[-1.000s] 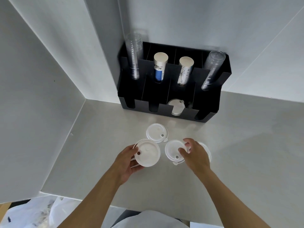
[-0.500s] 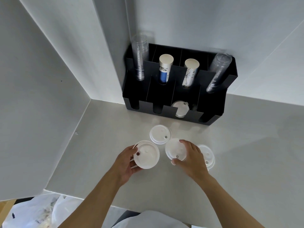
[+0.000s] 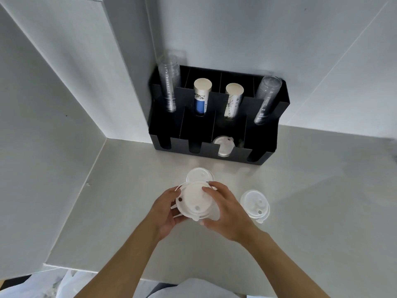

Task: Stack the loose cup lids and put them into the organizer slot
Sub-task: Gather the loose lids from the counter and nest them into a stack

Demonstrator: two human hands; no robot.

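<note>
Stack of white cup lids (image 3: 194,201) between my palms: my left hand (image 3: 164,214) cups its edge, my right hand (image 3: 227,214) presses fingers on top. One lid (image 3: 198,174) just beyond the fingertips, another (image 3: 254,204) beside my right hand. Black organizer (image 3: 266,143) farther ahead; front slot holds lids (image 3: 223,146).

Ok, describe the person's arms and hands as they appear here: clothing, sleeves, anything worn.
Both forearms are bare up to the frame's bottom edge; no sleeves show. The left hand and right hand wear no gloves, and no rings, watch or bracelets are visible. No markings show on either arm.
</note>
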